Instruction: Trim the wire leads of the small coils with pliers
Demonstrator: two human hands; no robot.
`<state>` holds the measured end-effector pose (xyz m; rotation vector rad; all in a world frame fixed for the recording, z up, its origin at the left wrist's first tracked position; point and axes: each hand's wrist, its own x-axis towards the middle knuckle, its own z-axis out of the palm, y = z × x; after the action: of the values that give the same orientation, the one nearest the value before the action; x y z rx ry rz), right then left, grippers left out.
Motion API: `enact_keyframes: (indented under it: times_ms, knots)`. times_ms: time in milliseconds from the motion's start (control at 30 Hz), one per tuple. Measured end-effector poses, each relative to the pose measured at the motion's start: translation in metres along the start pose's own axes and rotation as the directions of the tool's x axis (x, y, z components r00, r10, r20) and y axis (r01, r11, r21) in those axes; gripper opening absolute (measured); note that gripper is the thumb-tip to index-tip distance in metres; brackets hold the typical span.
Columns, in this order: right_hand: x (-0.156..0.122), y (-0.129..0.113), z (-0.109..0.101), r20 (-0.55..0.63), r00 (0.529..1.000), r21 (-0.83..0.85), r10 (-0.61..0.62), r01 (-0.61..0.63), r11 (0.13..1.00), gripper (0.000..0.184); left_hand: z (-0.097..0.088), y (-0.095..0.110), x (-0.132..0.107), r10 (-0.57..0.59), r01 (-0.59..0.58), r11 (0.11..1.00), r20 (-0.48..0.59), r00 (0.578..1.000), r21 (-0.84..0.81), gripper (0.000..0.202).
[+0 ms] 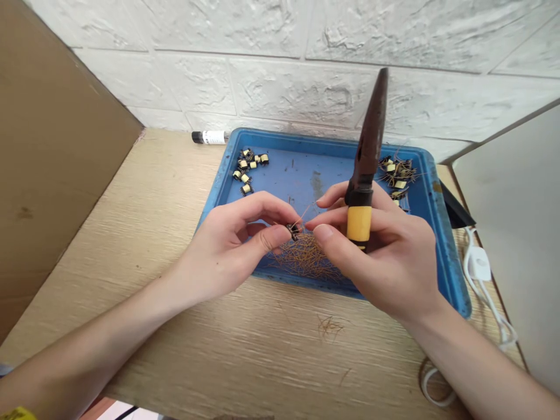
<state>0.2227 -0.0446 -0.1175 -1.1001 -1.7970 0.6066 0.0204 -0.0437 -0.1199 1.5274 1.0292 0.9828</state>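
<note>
Between the thumb and fingers of my left hand (238, 242) is a small black coil bobbin (292, 231), with thin copper-coloured wire ends sticking up from it. My right hand (385, 245) is closed round long-nose pliers (366, 157), their dark jaws pointing up and yellow grip against the palm. The thumb and forefinger of that hand reach close to the bobbin's wires; whether they touch a wire I cannot tell. Both hands are over the front part of a blue tray (324, 139). Below the fingers lies a heap of cut copper wire bits (308, 256).
Several yellow-and-black coils (245, 178) sit at the tray's left; others with long wires (398, 172) lie at its right. A black-capped bottle (212, 137) rests behind. Loose wire bits (330, 326) lie in front. A white cable with a switch (479, 263) runs along the right.
</note>
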Motion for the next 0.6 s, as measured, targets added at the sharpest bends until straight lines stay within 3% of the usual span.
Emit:
enact_keyframes:
  times_ms: [333,600]
  knots:
    - [0.0001,0.0005,-0.0011,0.100,0.995,0.008,-0.011,0.010,1.000,0.011,0.0032,0.0011,0.0003,0.000,0.002,0.999,0.044,0.999,-0.041,0.011]
    - [-0.0006,0.0011,0.0000,0.103,0.994,0.022,-0.026,0.024,0.999,0.012,0.0039,0.0005,-0.0001,-0.012,0.016,0.997,0.048,0.999,-0.072,0.014]
